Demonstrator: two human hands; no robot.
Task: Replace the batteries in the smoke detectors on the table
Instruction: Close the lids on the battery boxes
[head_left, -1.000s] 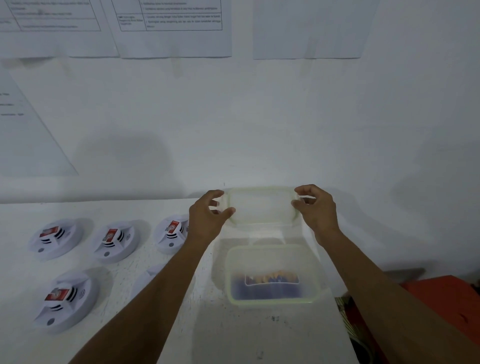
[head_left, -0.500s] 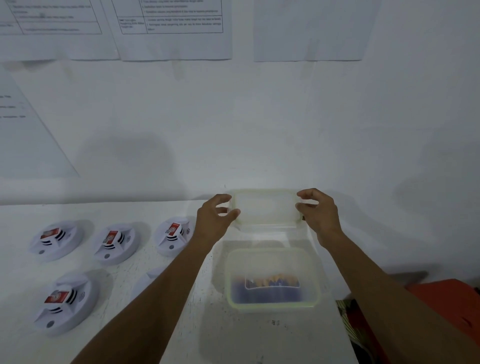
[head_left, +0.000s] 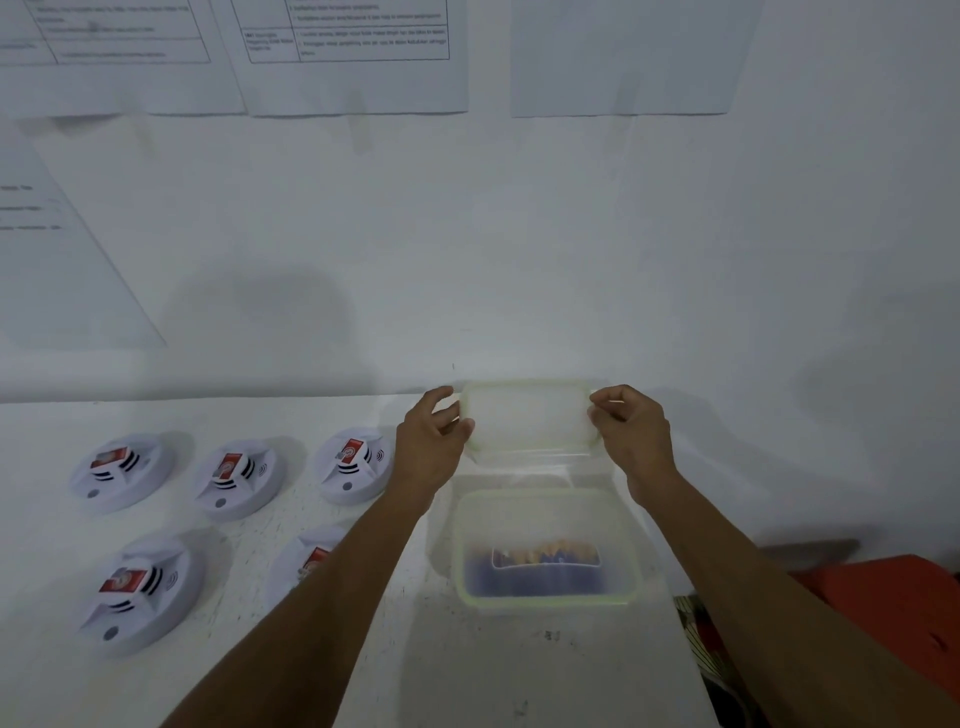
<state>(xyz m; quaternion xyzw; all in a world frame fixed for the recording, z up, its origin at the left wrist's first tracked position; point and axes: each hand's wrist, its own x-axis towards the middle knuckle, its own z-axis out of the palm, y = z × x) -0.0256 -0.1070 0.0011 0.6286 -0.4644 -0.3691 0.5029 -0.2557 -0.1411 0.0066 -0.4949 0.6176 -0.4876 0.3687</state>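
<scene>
Both grips are on the lid (head_left: 527, 415), a translucent rectangular one w/ a pale green rim. It's held at 12 o'clock of the open box (head_left: 545, 601), its broad face tilted toward the camera. Left grip (head_left: 428, 447) pinches the lid's left short edge, thumb on the near side and fingers curled round the far side. Right grip (head_left: 631, 441) pinches the right short edge w/ curled fingertips. Can't tell if the lid's lower edge touches the counter (head_left: 311, 675).

The box is clear plastic w/ the same green rim and sits on the counter between the two forearms, approx. 5 o'clock in view. Batteries (head_left: 545, 564) lie in the bottom, a blurred blue and orange heap; no count possible.

The smoke detectors, all white, round and each w/ a red block on top, sit at 9 o'clock of the box:
- Far row: one (head_left: 124, 470), next (head_left: 239, 475), third (head_left: 356, 462) just beside the left wrist.
- Near row: one (head_left: 137, 590), and another (head_left: 306, 564) partly hidden behind the left forearm.

Printed sheets (head_left: 353, 57) are stuck on the white wall at 12 o'clock. At 4 o'clock, off the counter's edge, is an orange-red object (head_left: 893, 597) w/ patterned cloth (head_left: 696, 623) beside it.
</scene>
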